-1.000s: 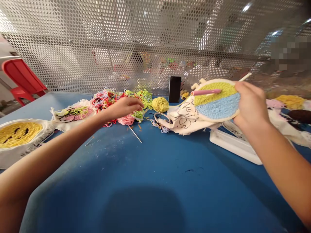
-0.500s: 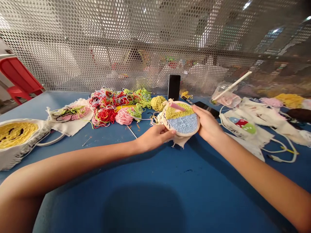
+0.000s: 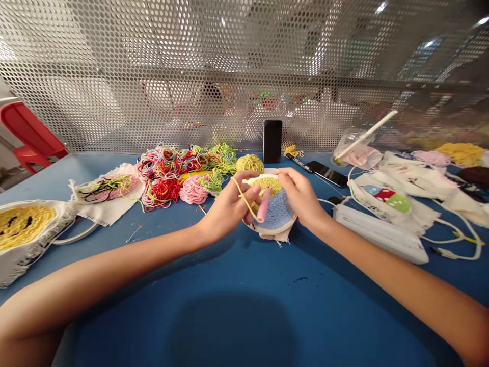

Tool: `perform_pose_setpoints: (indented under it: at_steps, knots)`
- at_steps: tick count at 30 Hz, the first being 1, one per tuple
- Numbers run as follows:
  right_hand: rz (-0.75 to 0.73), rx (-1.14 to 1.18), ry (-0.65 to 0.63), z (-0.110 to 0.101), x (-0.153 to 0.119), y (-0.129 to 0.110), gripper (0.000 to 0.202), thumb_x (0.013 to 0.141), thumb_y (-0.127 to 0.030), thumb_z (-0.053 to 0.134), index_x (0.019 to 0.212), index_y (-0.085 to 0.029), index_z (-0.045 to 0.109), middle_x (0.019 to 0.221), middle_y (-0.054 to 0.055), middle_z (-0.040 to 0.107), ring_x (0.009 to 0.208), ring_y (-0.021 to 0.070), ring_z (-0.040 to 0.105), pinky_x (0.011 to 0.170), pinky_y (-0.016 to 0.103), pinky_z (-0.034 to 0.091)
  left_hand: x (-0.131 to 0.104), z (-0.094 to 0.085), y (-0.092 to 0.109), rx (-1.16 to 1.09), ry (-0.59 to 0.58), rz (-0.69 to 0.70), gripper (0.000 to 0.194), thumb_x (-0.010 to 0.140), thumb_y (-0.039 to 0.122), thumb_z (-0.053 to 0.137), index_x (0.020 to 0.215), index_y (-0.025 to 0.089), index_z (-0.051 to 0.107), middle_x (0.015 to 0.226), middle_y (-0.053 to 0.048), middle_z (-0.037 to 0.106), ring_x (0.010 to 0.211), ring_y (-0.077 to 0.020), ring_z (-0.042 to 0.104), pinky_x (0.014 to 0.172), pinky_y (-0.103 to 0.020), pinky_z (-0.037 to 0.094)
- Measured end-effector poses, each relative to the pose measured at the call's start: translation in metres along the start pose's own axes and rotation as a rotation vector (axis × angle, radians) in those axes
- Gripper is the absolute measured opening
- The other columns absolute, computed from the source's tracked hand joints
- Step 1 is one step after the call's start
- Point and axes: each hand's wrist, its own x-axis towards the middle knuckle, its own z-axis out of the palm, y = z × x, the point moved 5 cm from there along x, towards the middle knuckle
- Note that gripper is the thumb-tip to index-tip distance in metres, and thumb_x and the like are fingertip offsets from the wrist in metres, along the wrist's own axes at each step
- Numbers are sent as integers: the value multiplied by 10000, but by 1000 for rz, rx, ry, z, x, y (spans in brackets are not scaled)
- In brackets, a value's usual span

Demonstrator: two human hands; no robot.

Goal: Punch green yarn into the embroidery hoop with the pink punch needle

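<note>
— Since half a second ago the embroidery hoop (image 3: 277,211) has tipped toward the wearer and sunk lower over the blue table (image 3: 237,285) — and the left hand (image 3: 225,209), which only steadied the rim then, now pinches a yellow strand (image 3: 241,196) and the pink punch needle (image 3: 263,205).

— Where does the hoop sit now?

— At the middle of the table, held just above it, a little nearer than the yarn heap (image 3: 183,171). Its yellow and blue pile faces the wearer, with loose cloth hanging beneath.

— And the grips?

— Left fingers closed together on needle and strand. The right hand (image 3: 301,201) is clamped on the hoop's right rim, fingers curled over its far edge.

— Which step would that be?

— By the look of it, sorting out the yarn at the needle before more punching. The next move likely calls for a taut strand and a steady hoop — the right hand bracing while the left works.

— Round about?

— A yellow ball (image 3: 249,163) and an upright phone (image 3: 272,141) lie farther off, a second phone (image 3: 329,173) flat to the right, a white frame (image 3: 380,234) near right, and a yellow smiley piece (image 3: 23,224) far left.
</note>
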Motion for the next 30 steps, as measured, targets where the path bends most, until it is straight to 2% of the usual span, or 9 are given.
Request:
perform_pose_setpoints:
  at_steps: [4,8,10,13,15,18,23,26,30]
  knots:
    - [79,63,28,7,-2,-4,125,834,-326,475,881,-212,495,619,-34,420,516,101,380,483,241,307,-9,3,-9,-19,-118,41,347,816,129,418,1144,232,372,938,-13,500,519,-35,518,480,-196,468]
    - [145,131,5,14,-3,-4,115,835,-328,476,838,-214,464,638,-26,427,532,104,394,485,245,300,-14,4,-14,200,-150,179,419,759,130,563,1150,200,429,1018,-52,516,780,-106,553,656,-223,498]
    - [147,129,-20,17,-2,-5,118,832,-329,484,835,-212,468,681,-12,464,574,114,430,508,252,319,-14,2,-10,327,-135,273,327,777,177,584,1095,189,507,1038,-63,546,884,-138,543,766,-259,481]
    - [104,86,-89,20,2,-11,121,832,-325,493,826,-205,480,689,-15,471,582,109,420,525,251,315,-7,-6,0,419,-54,329,114,837,225,527,913,168,589,929,-45,603,853,-128,555,786,-262,452]
    - [51,37,-179,24,7,-17,143,837,-340,500,815,-199,489,663,-25,453,569,100,396,530,248,302,-1,-16,5,393,41,308,154,864,249,478,807,147,580,863,-42,618,771,-107,560,712,-235,448]
    - [-7,11,-384,38,16,-21,208,849,-388,495,796,-187,507,680,-12,485,606,106,428,559,250,318,5,-30,0,349,157,203,196,871,308,465,806,139,540,775,-39,624,658,-89,541,596,-211,425]
    - [-90,-69,-656,69,27,-13,249,835,-416,505,772,-175,512,699,13,547,644,130,487,575,256,353,-1,-38,-23,329,180,83,206,880,330,445,839,138,508,731,-24,619,581,-66,502,520,-182,393]
    - [-240,-309,-547,67,28,-12,185,845,-338,482,801,-167,538,780,34,588,707,147,528,627,270,376,-5,-38,-31,397,163,95,223,882,299,433,794,126,544,794,-29,600,556,-47,472,484,-171,368]
    - [-347,-744,-150,40,16,-24,143,852,-281,451,872,-184,554,938,60,588,779,173,555,592,271,342,-5,-39,-37,412,137,106,251,894,285,396,784,120,549,824,-31,581,525,-36,466,477,-170,381]
